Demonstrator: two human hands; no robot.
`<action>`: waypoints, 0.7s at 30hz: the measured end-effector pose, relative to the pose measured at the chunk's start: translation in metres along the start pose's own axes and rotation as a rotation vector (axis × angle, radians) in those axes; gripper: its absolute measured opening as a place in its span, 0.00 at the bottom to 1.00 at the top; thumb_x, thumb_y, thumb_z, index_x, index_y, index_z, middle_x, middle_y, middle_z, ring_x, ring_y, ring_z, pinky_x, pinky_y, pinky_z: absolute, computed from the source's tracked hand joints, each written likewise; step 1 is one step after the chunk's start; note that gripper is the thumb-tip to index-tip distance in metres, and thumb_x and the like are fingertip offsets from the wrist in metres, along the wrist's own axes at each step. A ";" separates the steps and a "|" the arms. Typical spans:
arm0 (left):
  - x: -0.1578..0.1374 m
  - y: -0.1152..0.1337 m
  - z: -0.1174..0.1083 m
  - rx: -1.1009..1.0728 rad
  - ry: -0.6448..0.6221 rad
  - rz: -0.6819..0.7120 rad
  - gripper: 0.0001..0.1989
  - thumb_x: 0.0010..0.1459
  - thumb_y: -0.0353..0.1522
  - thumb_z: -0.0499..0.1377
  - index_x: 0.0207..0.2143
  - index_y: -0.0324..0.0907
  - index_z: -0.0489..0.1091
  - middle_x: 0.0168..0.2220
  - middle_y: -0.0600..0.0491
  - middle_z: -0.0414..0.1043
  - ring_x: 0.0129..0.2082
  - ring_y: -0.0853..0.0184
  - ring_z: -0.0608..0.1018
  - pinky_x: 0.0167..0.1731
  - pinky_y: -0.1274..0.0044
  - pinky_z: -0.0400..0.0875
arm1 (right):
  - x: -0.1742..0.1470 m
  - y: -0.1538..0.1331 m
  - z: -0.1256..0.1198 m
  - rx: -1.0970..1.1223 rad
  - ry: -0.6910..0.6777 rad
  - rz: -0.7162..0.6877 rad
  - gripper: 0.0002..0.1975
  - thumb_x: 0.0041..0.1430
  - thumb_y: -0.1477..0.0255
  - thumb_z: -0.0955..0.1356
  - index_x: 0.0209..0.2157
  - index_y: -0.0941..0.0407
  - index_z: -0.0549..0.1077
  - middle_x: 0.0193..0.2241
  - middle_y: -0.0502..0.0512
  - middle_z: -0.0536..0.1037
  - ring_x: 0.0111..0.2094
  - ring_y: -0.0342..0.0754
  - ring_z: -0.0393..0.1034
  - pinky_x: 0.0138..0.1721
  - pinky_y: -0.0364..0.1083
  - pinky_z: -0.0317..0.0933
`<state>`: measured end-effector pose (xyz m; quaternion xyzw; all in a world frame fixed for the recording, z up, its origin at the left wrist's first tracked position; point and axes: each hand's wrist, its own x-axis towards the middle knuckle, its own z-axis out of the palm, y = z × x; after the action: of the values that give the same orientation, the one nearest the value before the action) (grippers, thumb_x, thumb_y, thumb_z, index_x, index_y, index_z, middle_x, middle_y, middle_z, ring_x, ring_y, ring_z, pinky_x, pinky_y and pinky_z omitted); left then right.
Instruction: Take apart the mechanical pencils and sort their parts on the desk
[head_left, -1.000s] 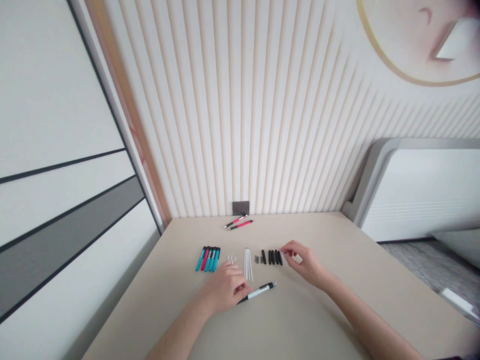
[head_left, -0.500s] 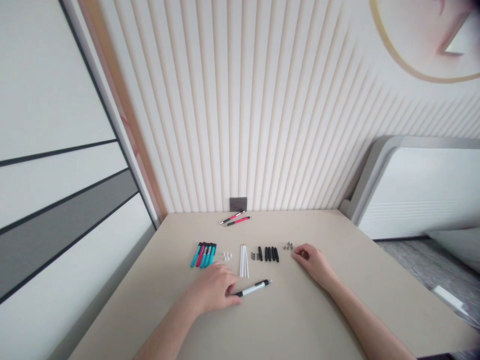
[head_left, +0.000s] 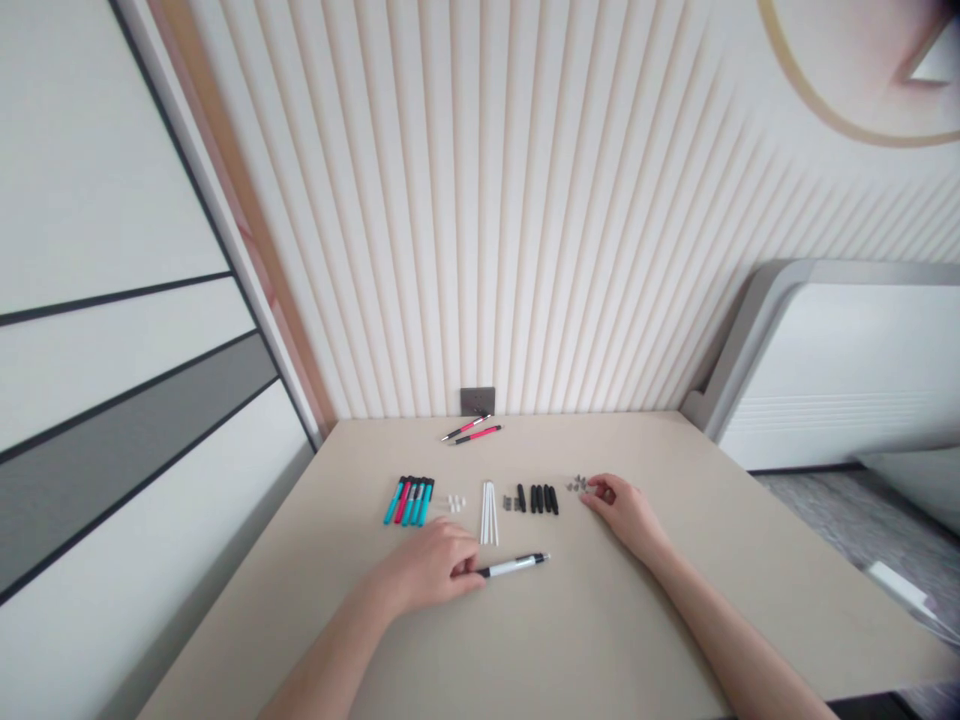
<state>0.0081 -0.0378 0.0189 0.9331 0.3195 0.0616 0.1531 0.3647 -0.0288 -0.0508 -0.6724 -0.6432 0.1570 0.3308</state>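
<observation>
My left hand (head_left: 431, 565) is closed around the black end of a white-barrelled pen (head_left: 514, 566), which points right and tilts slightly away from me. My right hand (head_left: 622, 510) rests at a small cluster of grey metal-looking pieces (head_left: 576, 484); its thumb and forefinger are slightly apart around the nearest ones. Between the hands stand several black grip-like tubes (head_left: 544, 499), a few small grey coiled pieces (head_left: 508, 503) that look like springs, and thin white refill-like sticks (head_left: 489, 515). Beyond my left hand lie small white pieces (head_left: 456, 502) and a row of teal and red pen barrels (head_left: 409, 502).
Two red-and-black pens (head_left: 478, 434) lie at the back of the beige table (head_left: 600, 630), below a dark wall socket (head_left: 478, 401). A ribbed wall (head_left: 480, 200) borders the back. A cabinet (head_left: 150, 450) stands left and a bed headboard (head_left: 847, 370) right.
My right hand's fingers have moved up against the grey pieces, and its thumb and forefinger are further apart. The left hand still holds the pen. The camera view has shifted slightly.
</observation>
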 end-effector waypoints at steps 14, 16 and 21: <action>0.005 -0.012 0.006 0.167 0.336 -0.008 0.07 0.60 0.34 0.61 0.31 0.41 0.67 0.30 0.54 0.70 0.33 0.64 0.73 0.34 0.75 0.63 | -0.022 -0.087 -0.006 0.106 0.045 -0.428 0.15 0.68 0.64 0.58 0.44 0.54 0.73 0.41 0.60 0.76 0.43 0.52 0.69 0.44 0.49 0.65; 0.005 -0.011 0.006 0.173 0.357 -0.005 0.07 0.60 0.34 0.61 0.31 0.41 0.67 0.31 0.54 0.71 0.33 0.64 0.73 0.34 0.75 0.64 | -0.021 -0.106 -0.003 0.106 -0.108 -0.535 0.14 0.68 0.64 0.59 0.45 0.53 0.73 0.41 0.59 0.76 0.43 0.51 0.70 0.45 0.49 0.64; 0.003 -0.014 0.003 0.169 0.418 -0.032 0.07 0.61 0.35 0.60 0.33 0.42 0.67 0.32 0.54 0.72 0.34 0.64 0.73 0.36 0.74 0.64 | -0.012 -0.124 0.019 0.093 -0.298 -0.568 0.15 0.68 0.64 0.59 0.40 0.53 0.76 0.34 0.55 0.78 0.36 0.49 0.71 0.40 0.47 0.62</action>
<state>0.0031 -0.0267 0.0120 0.9044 0.3631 0.2240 0.0058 0.2568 -0.0415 0.0129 -0.4197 -0.8388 0.1842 0.2939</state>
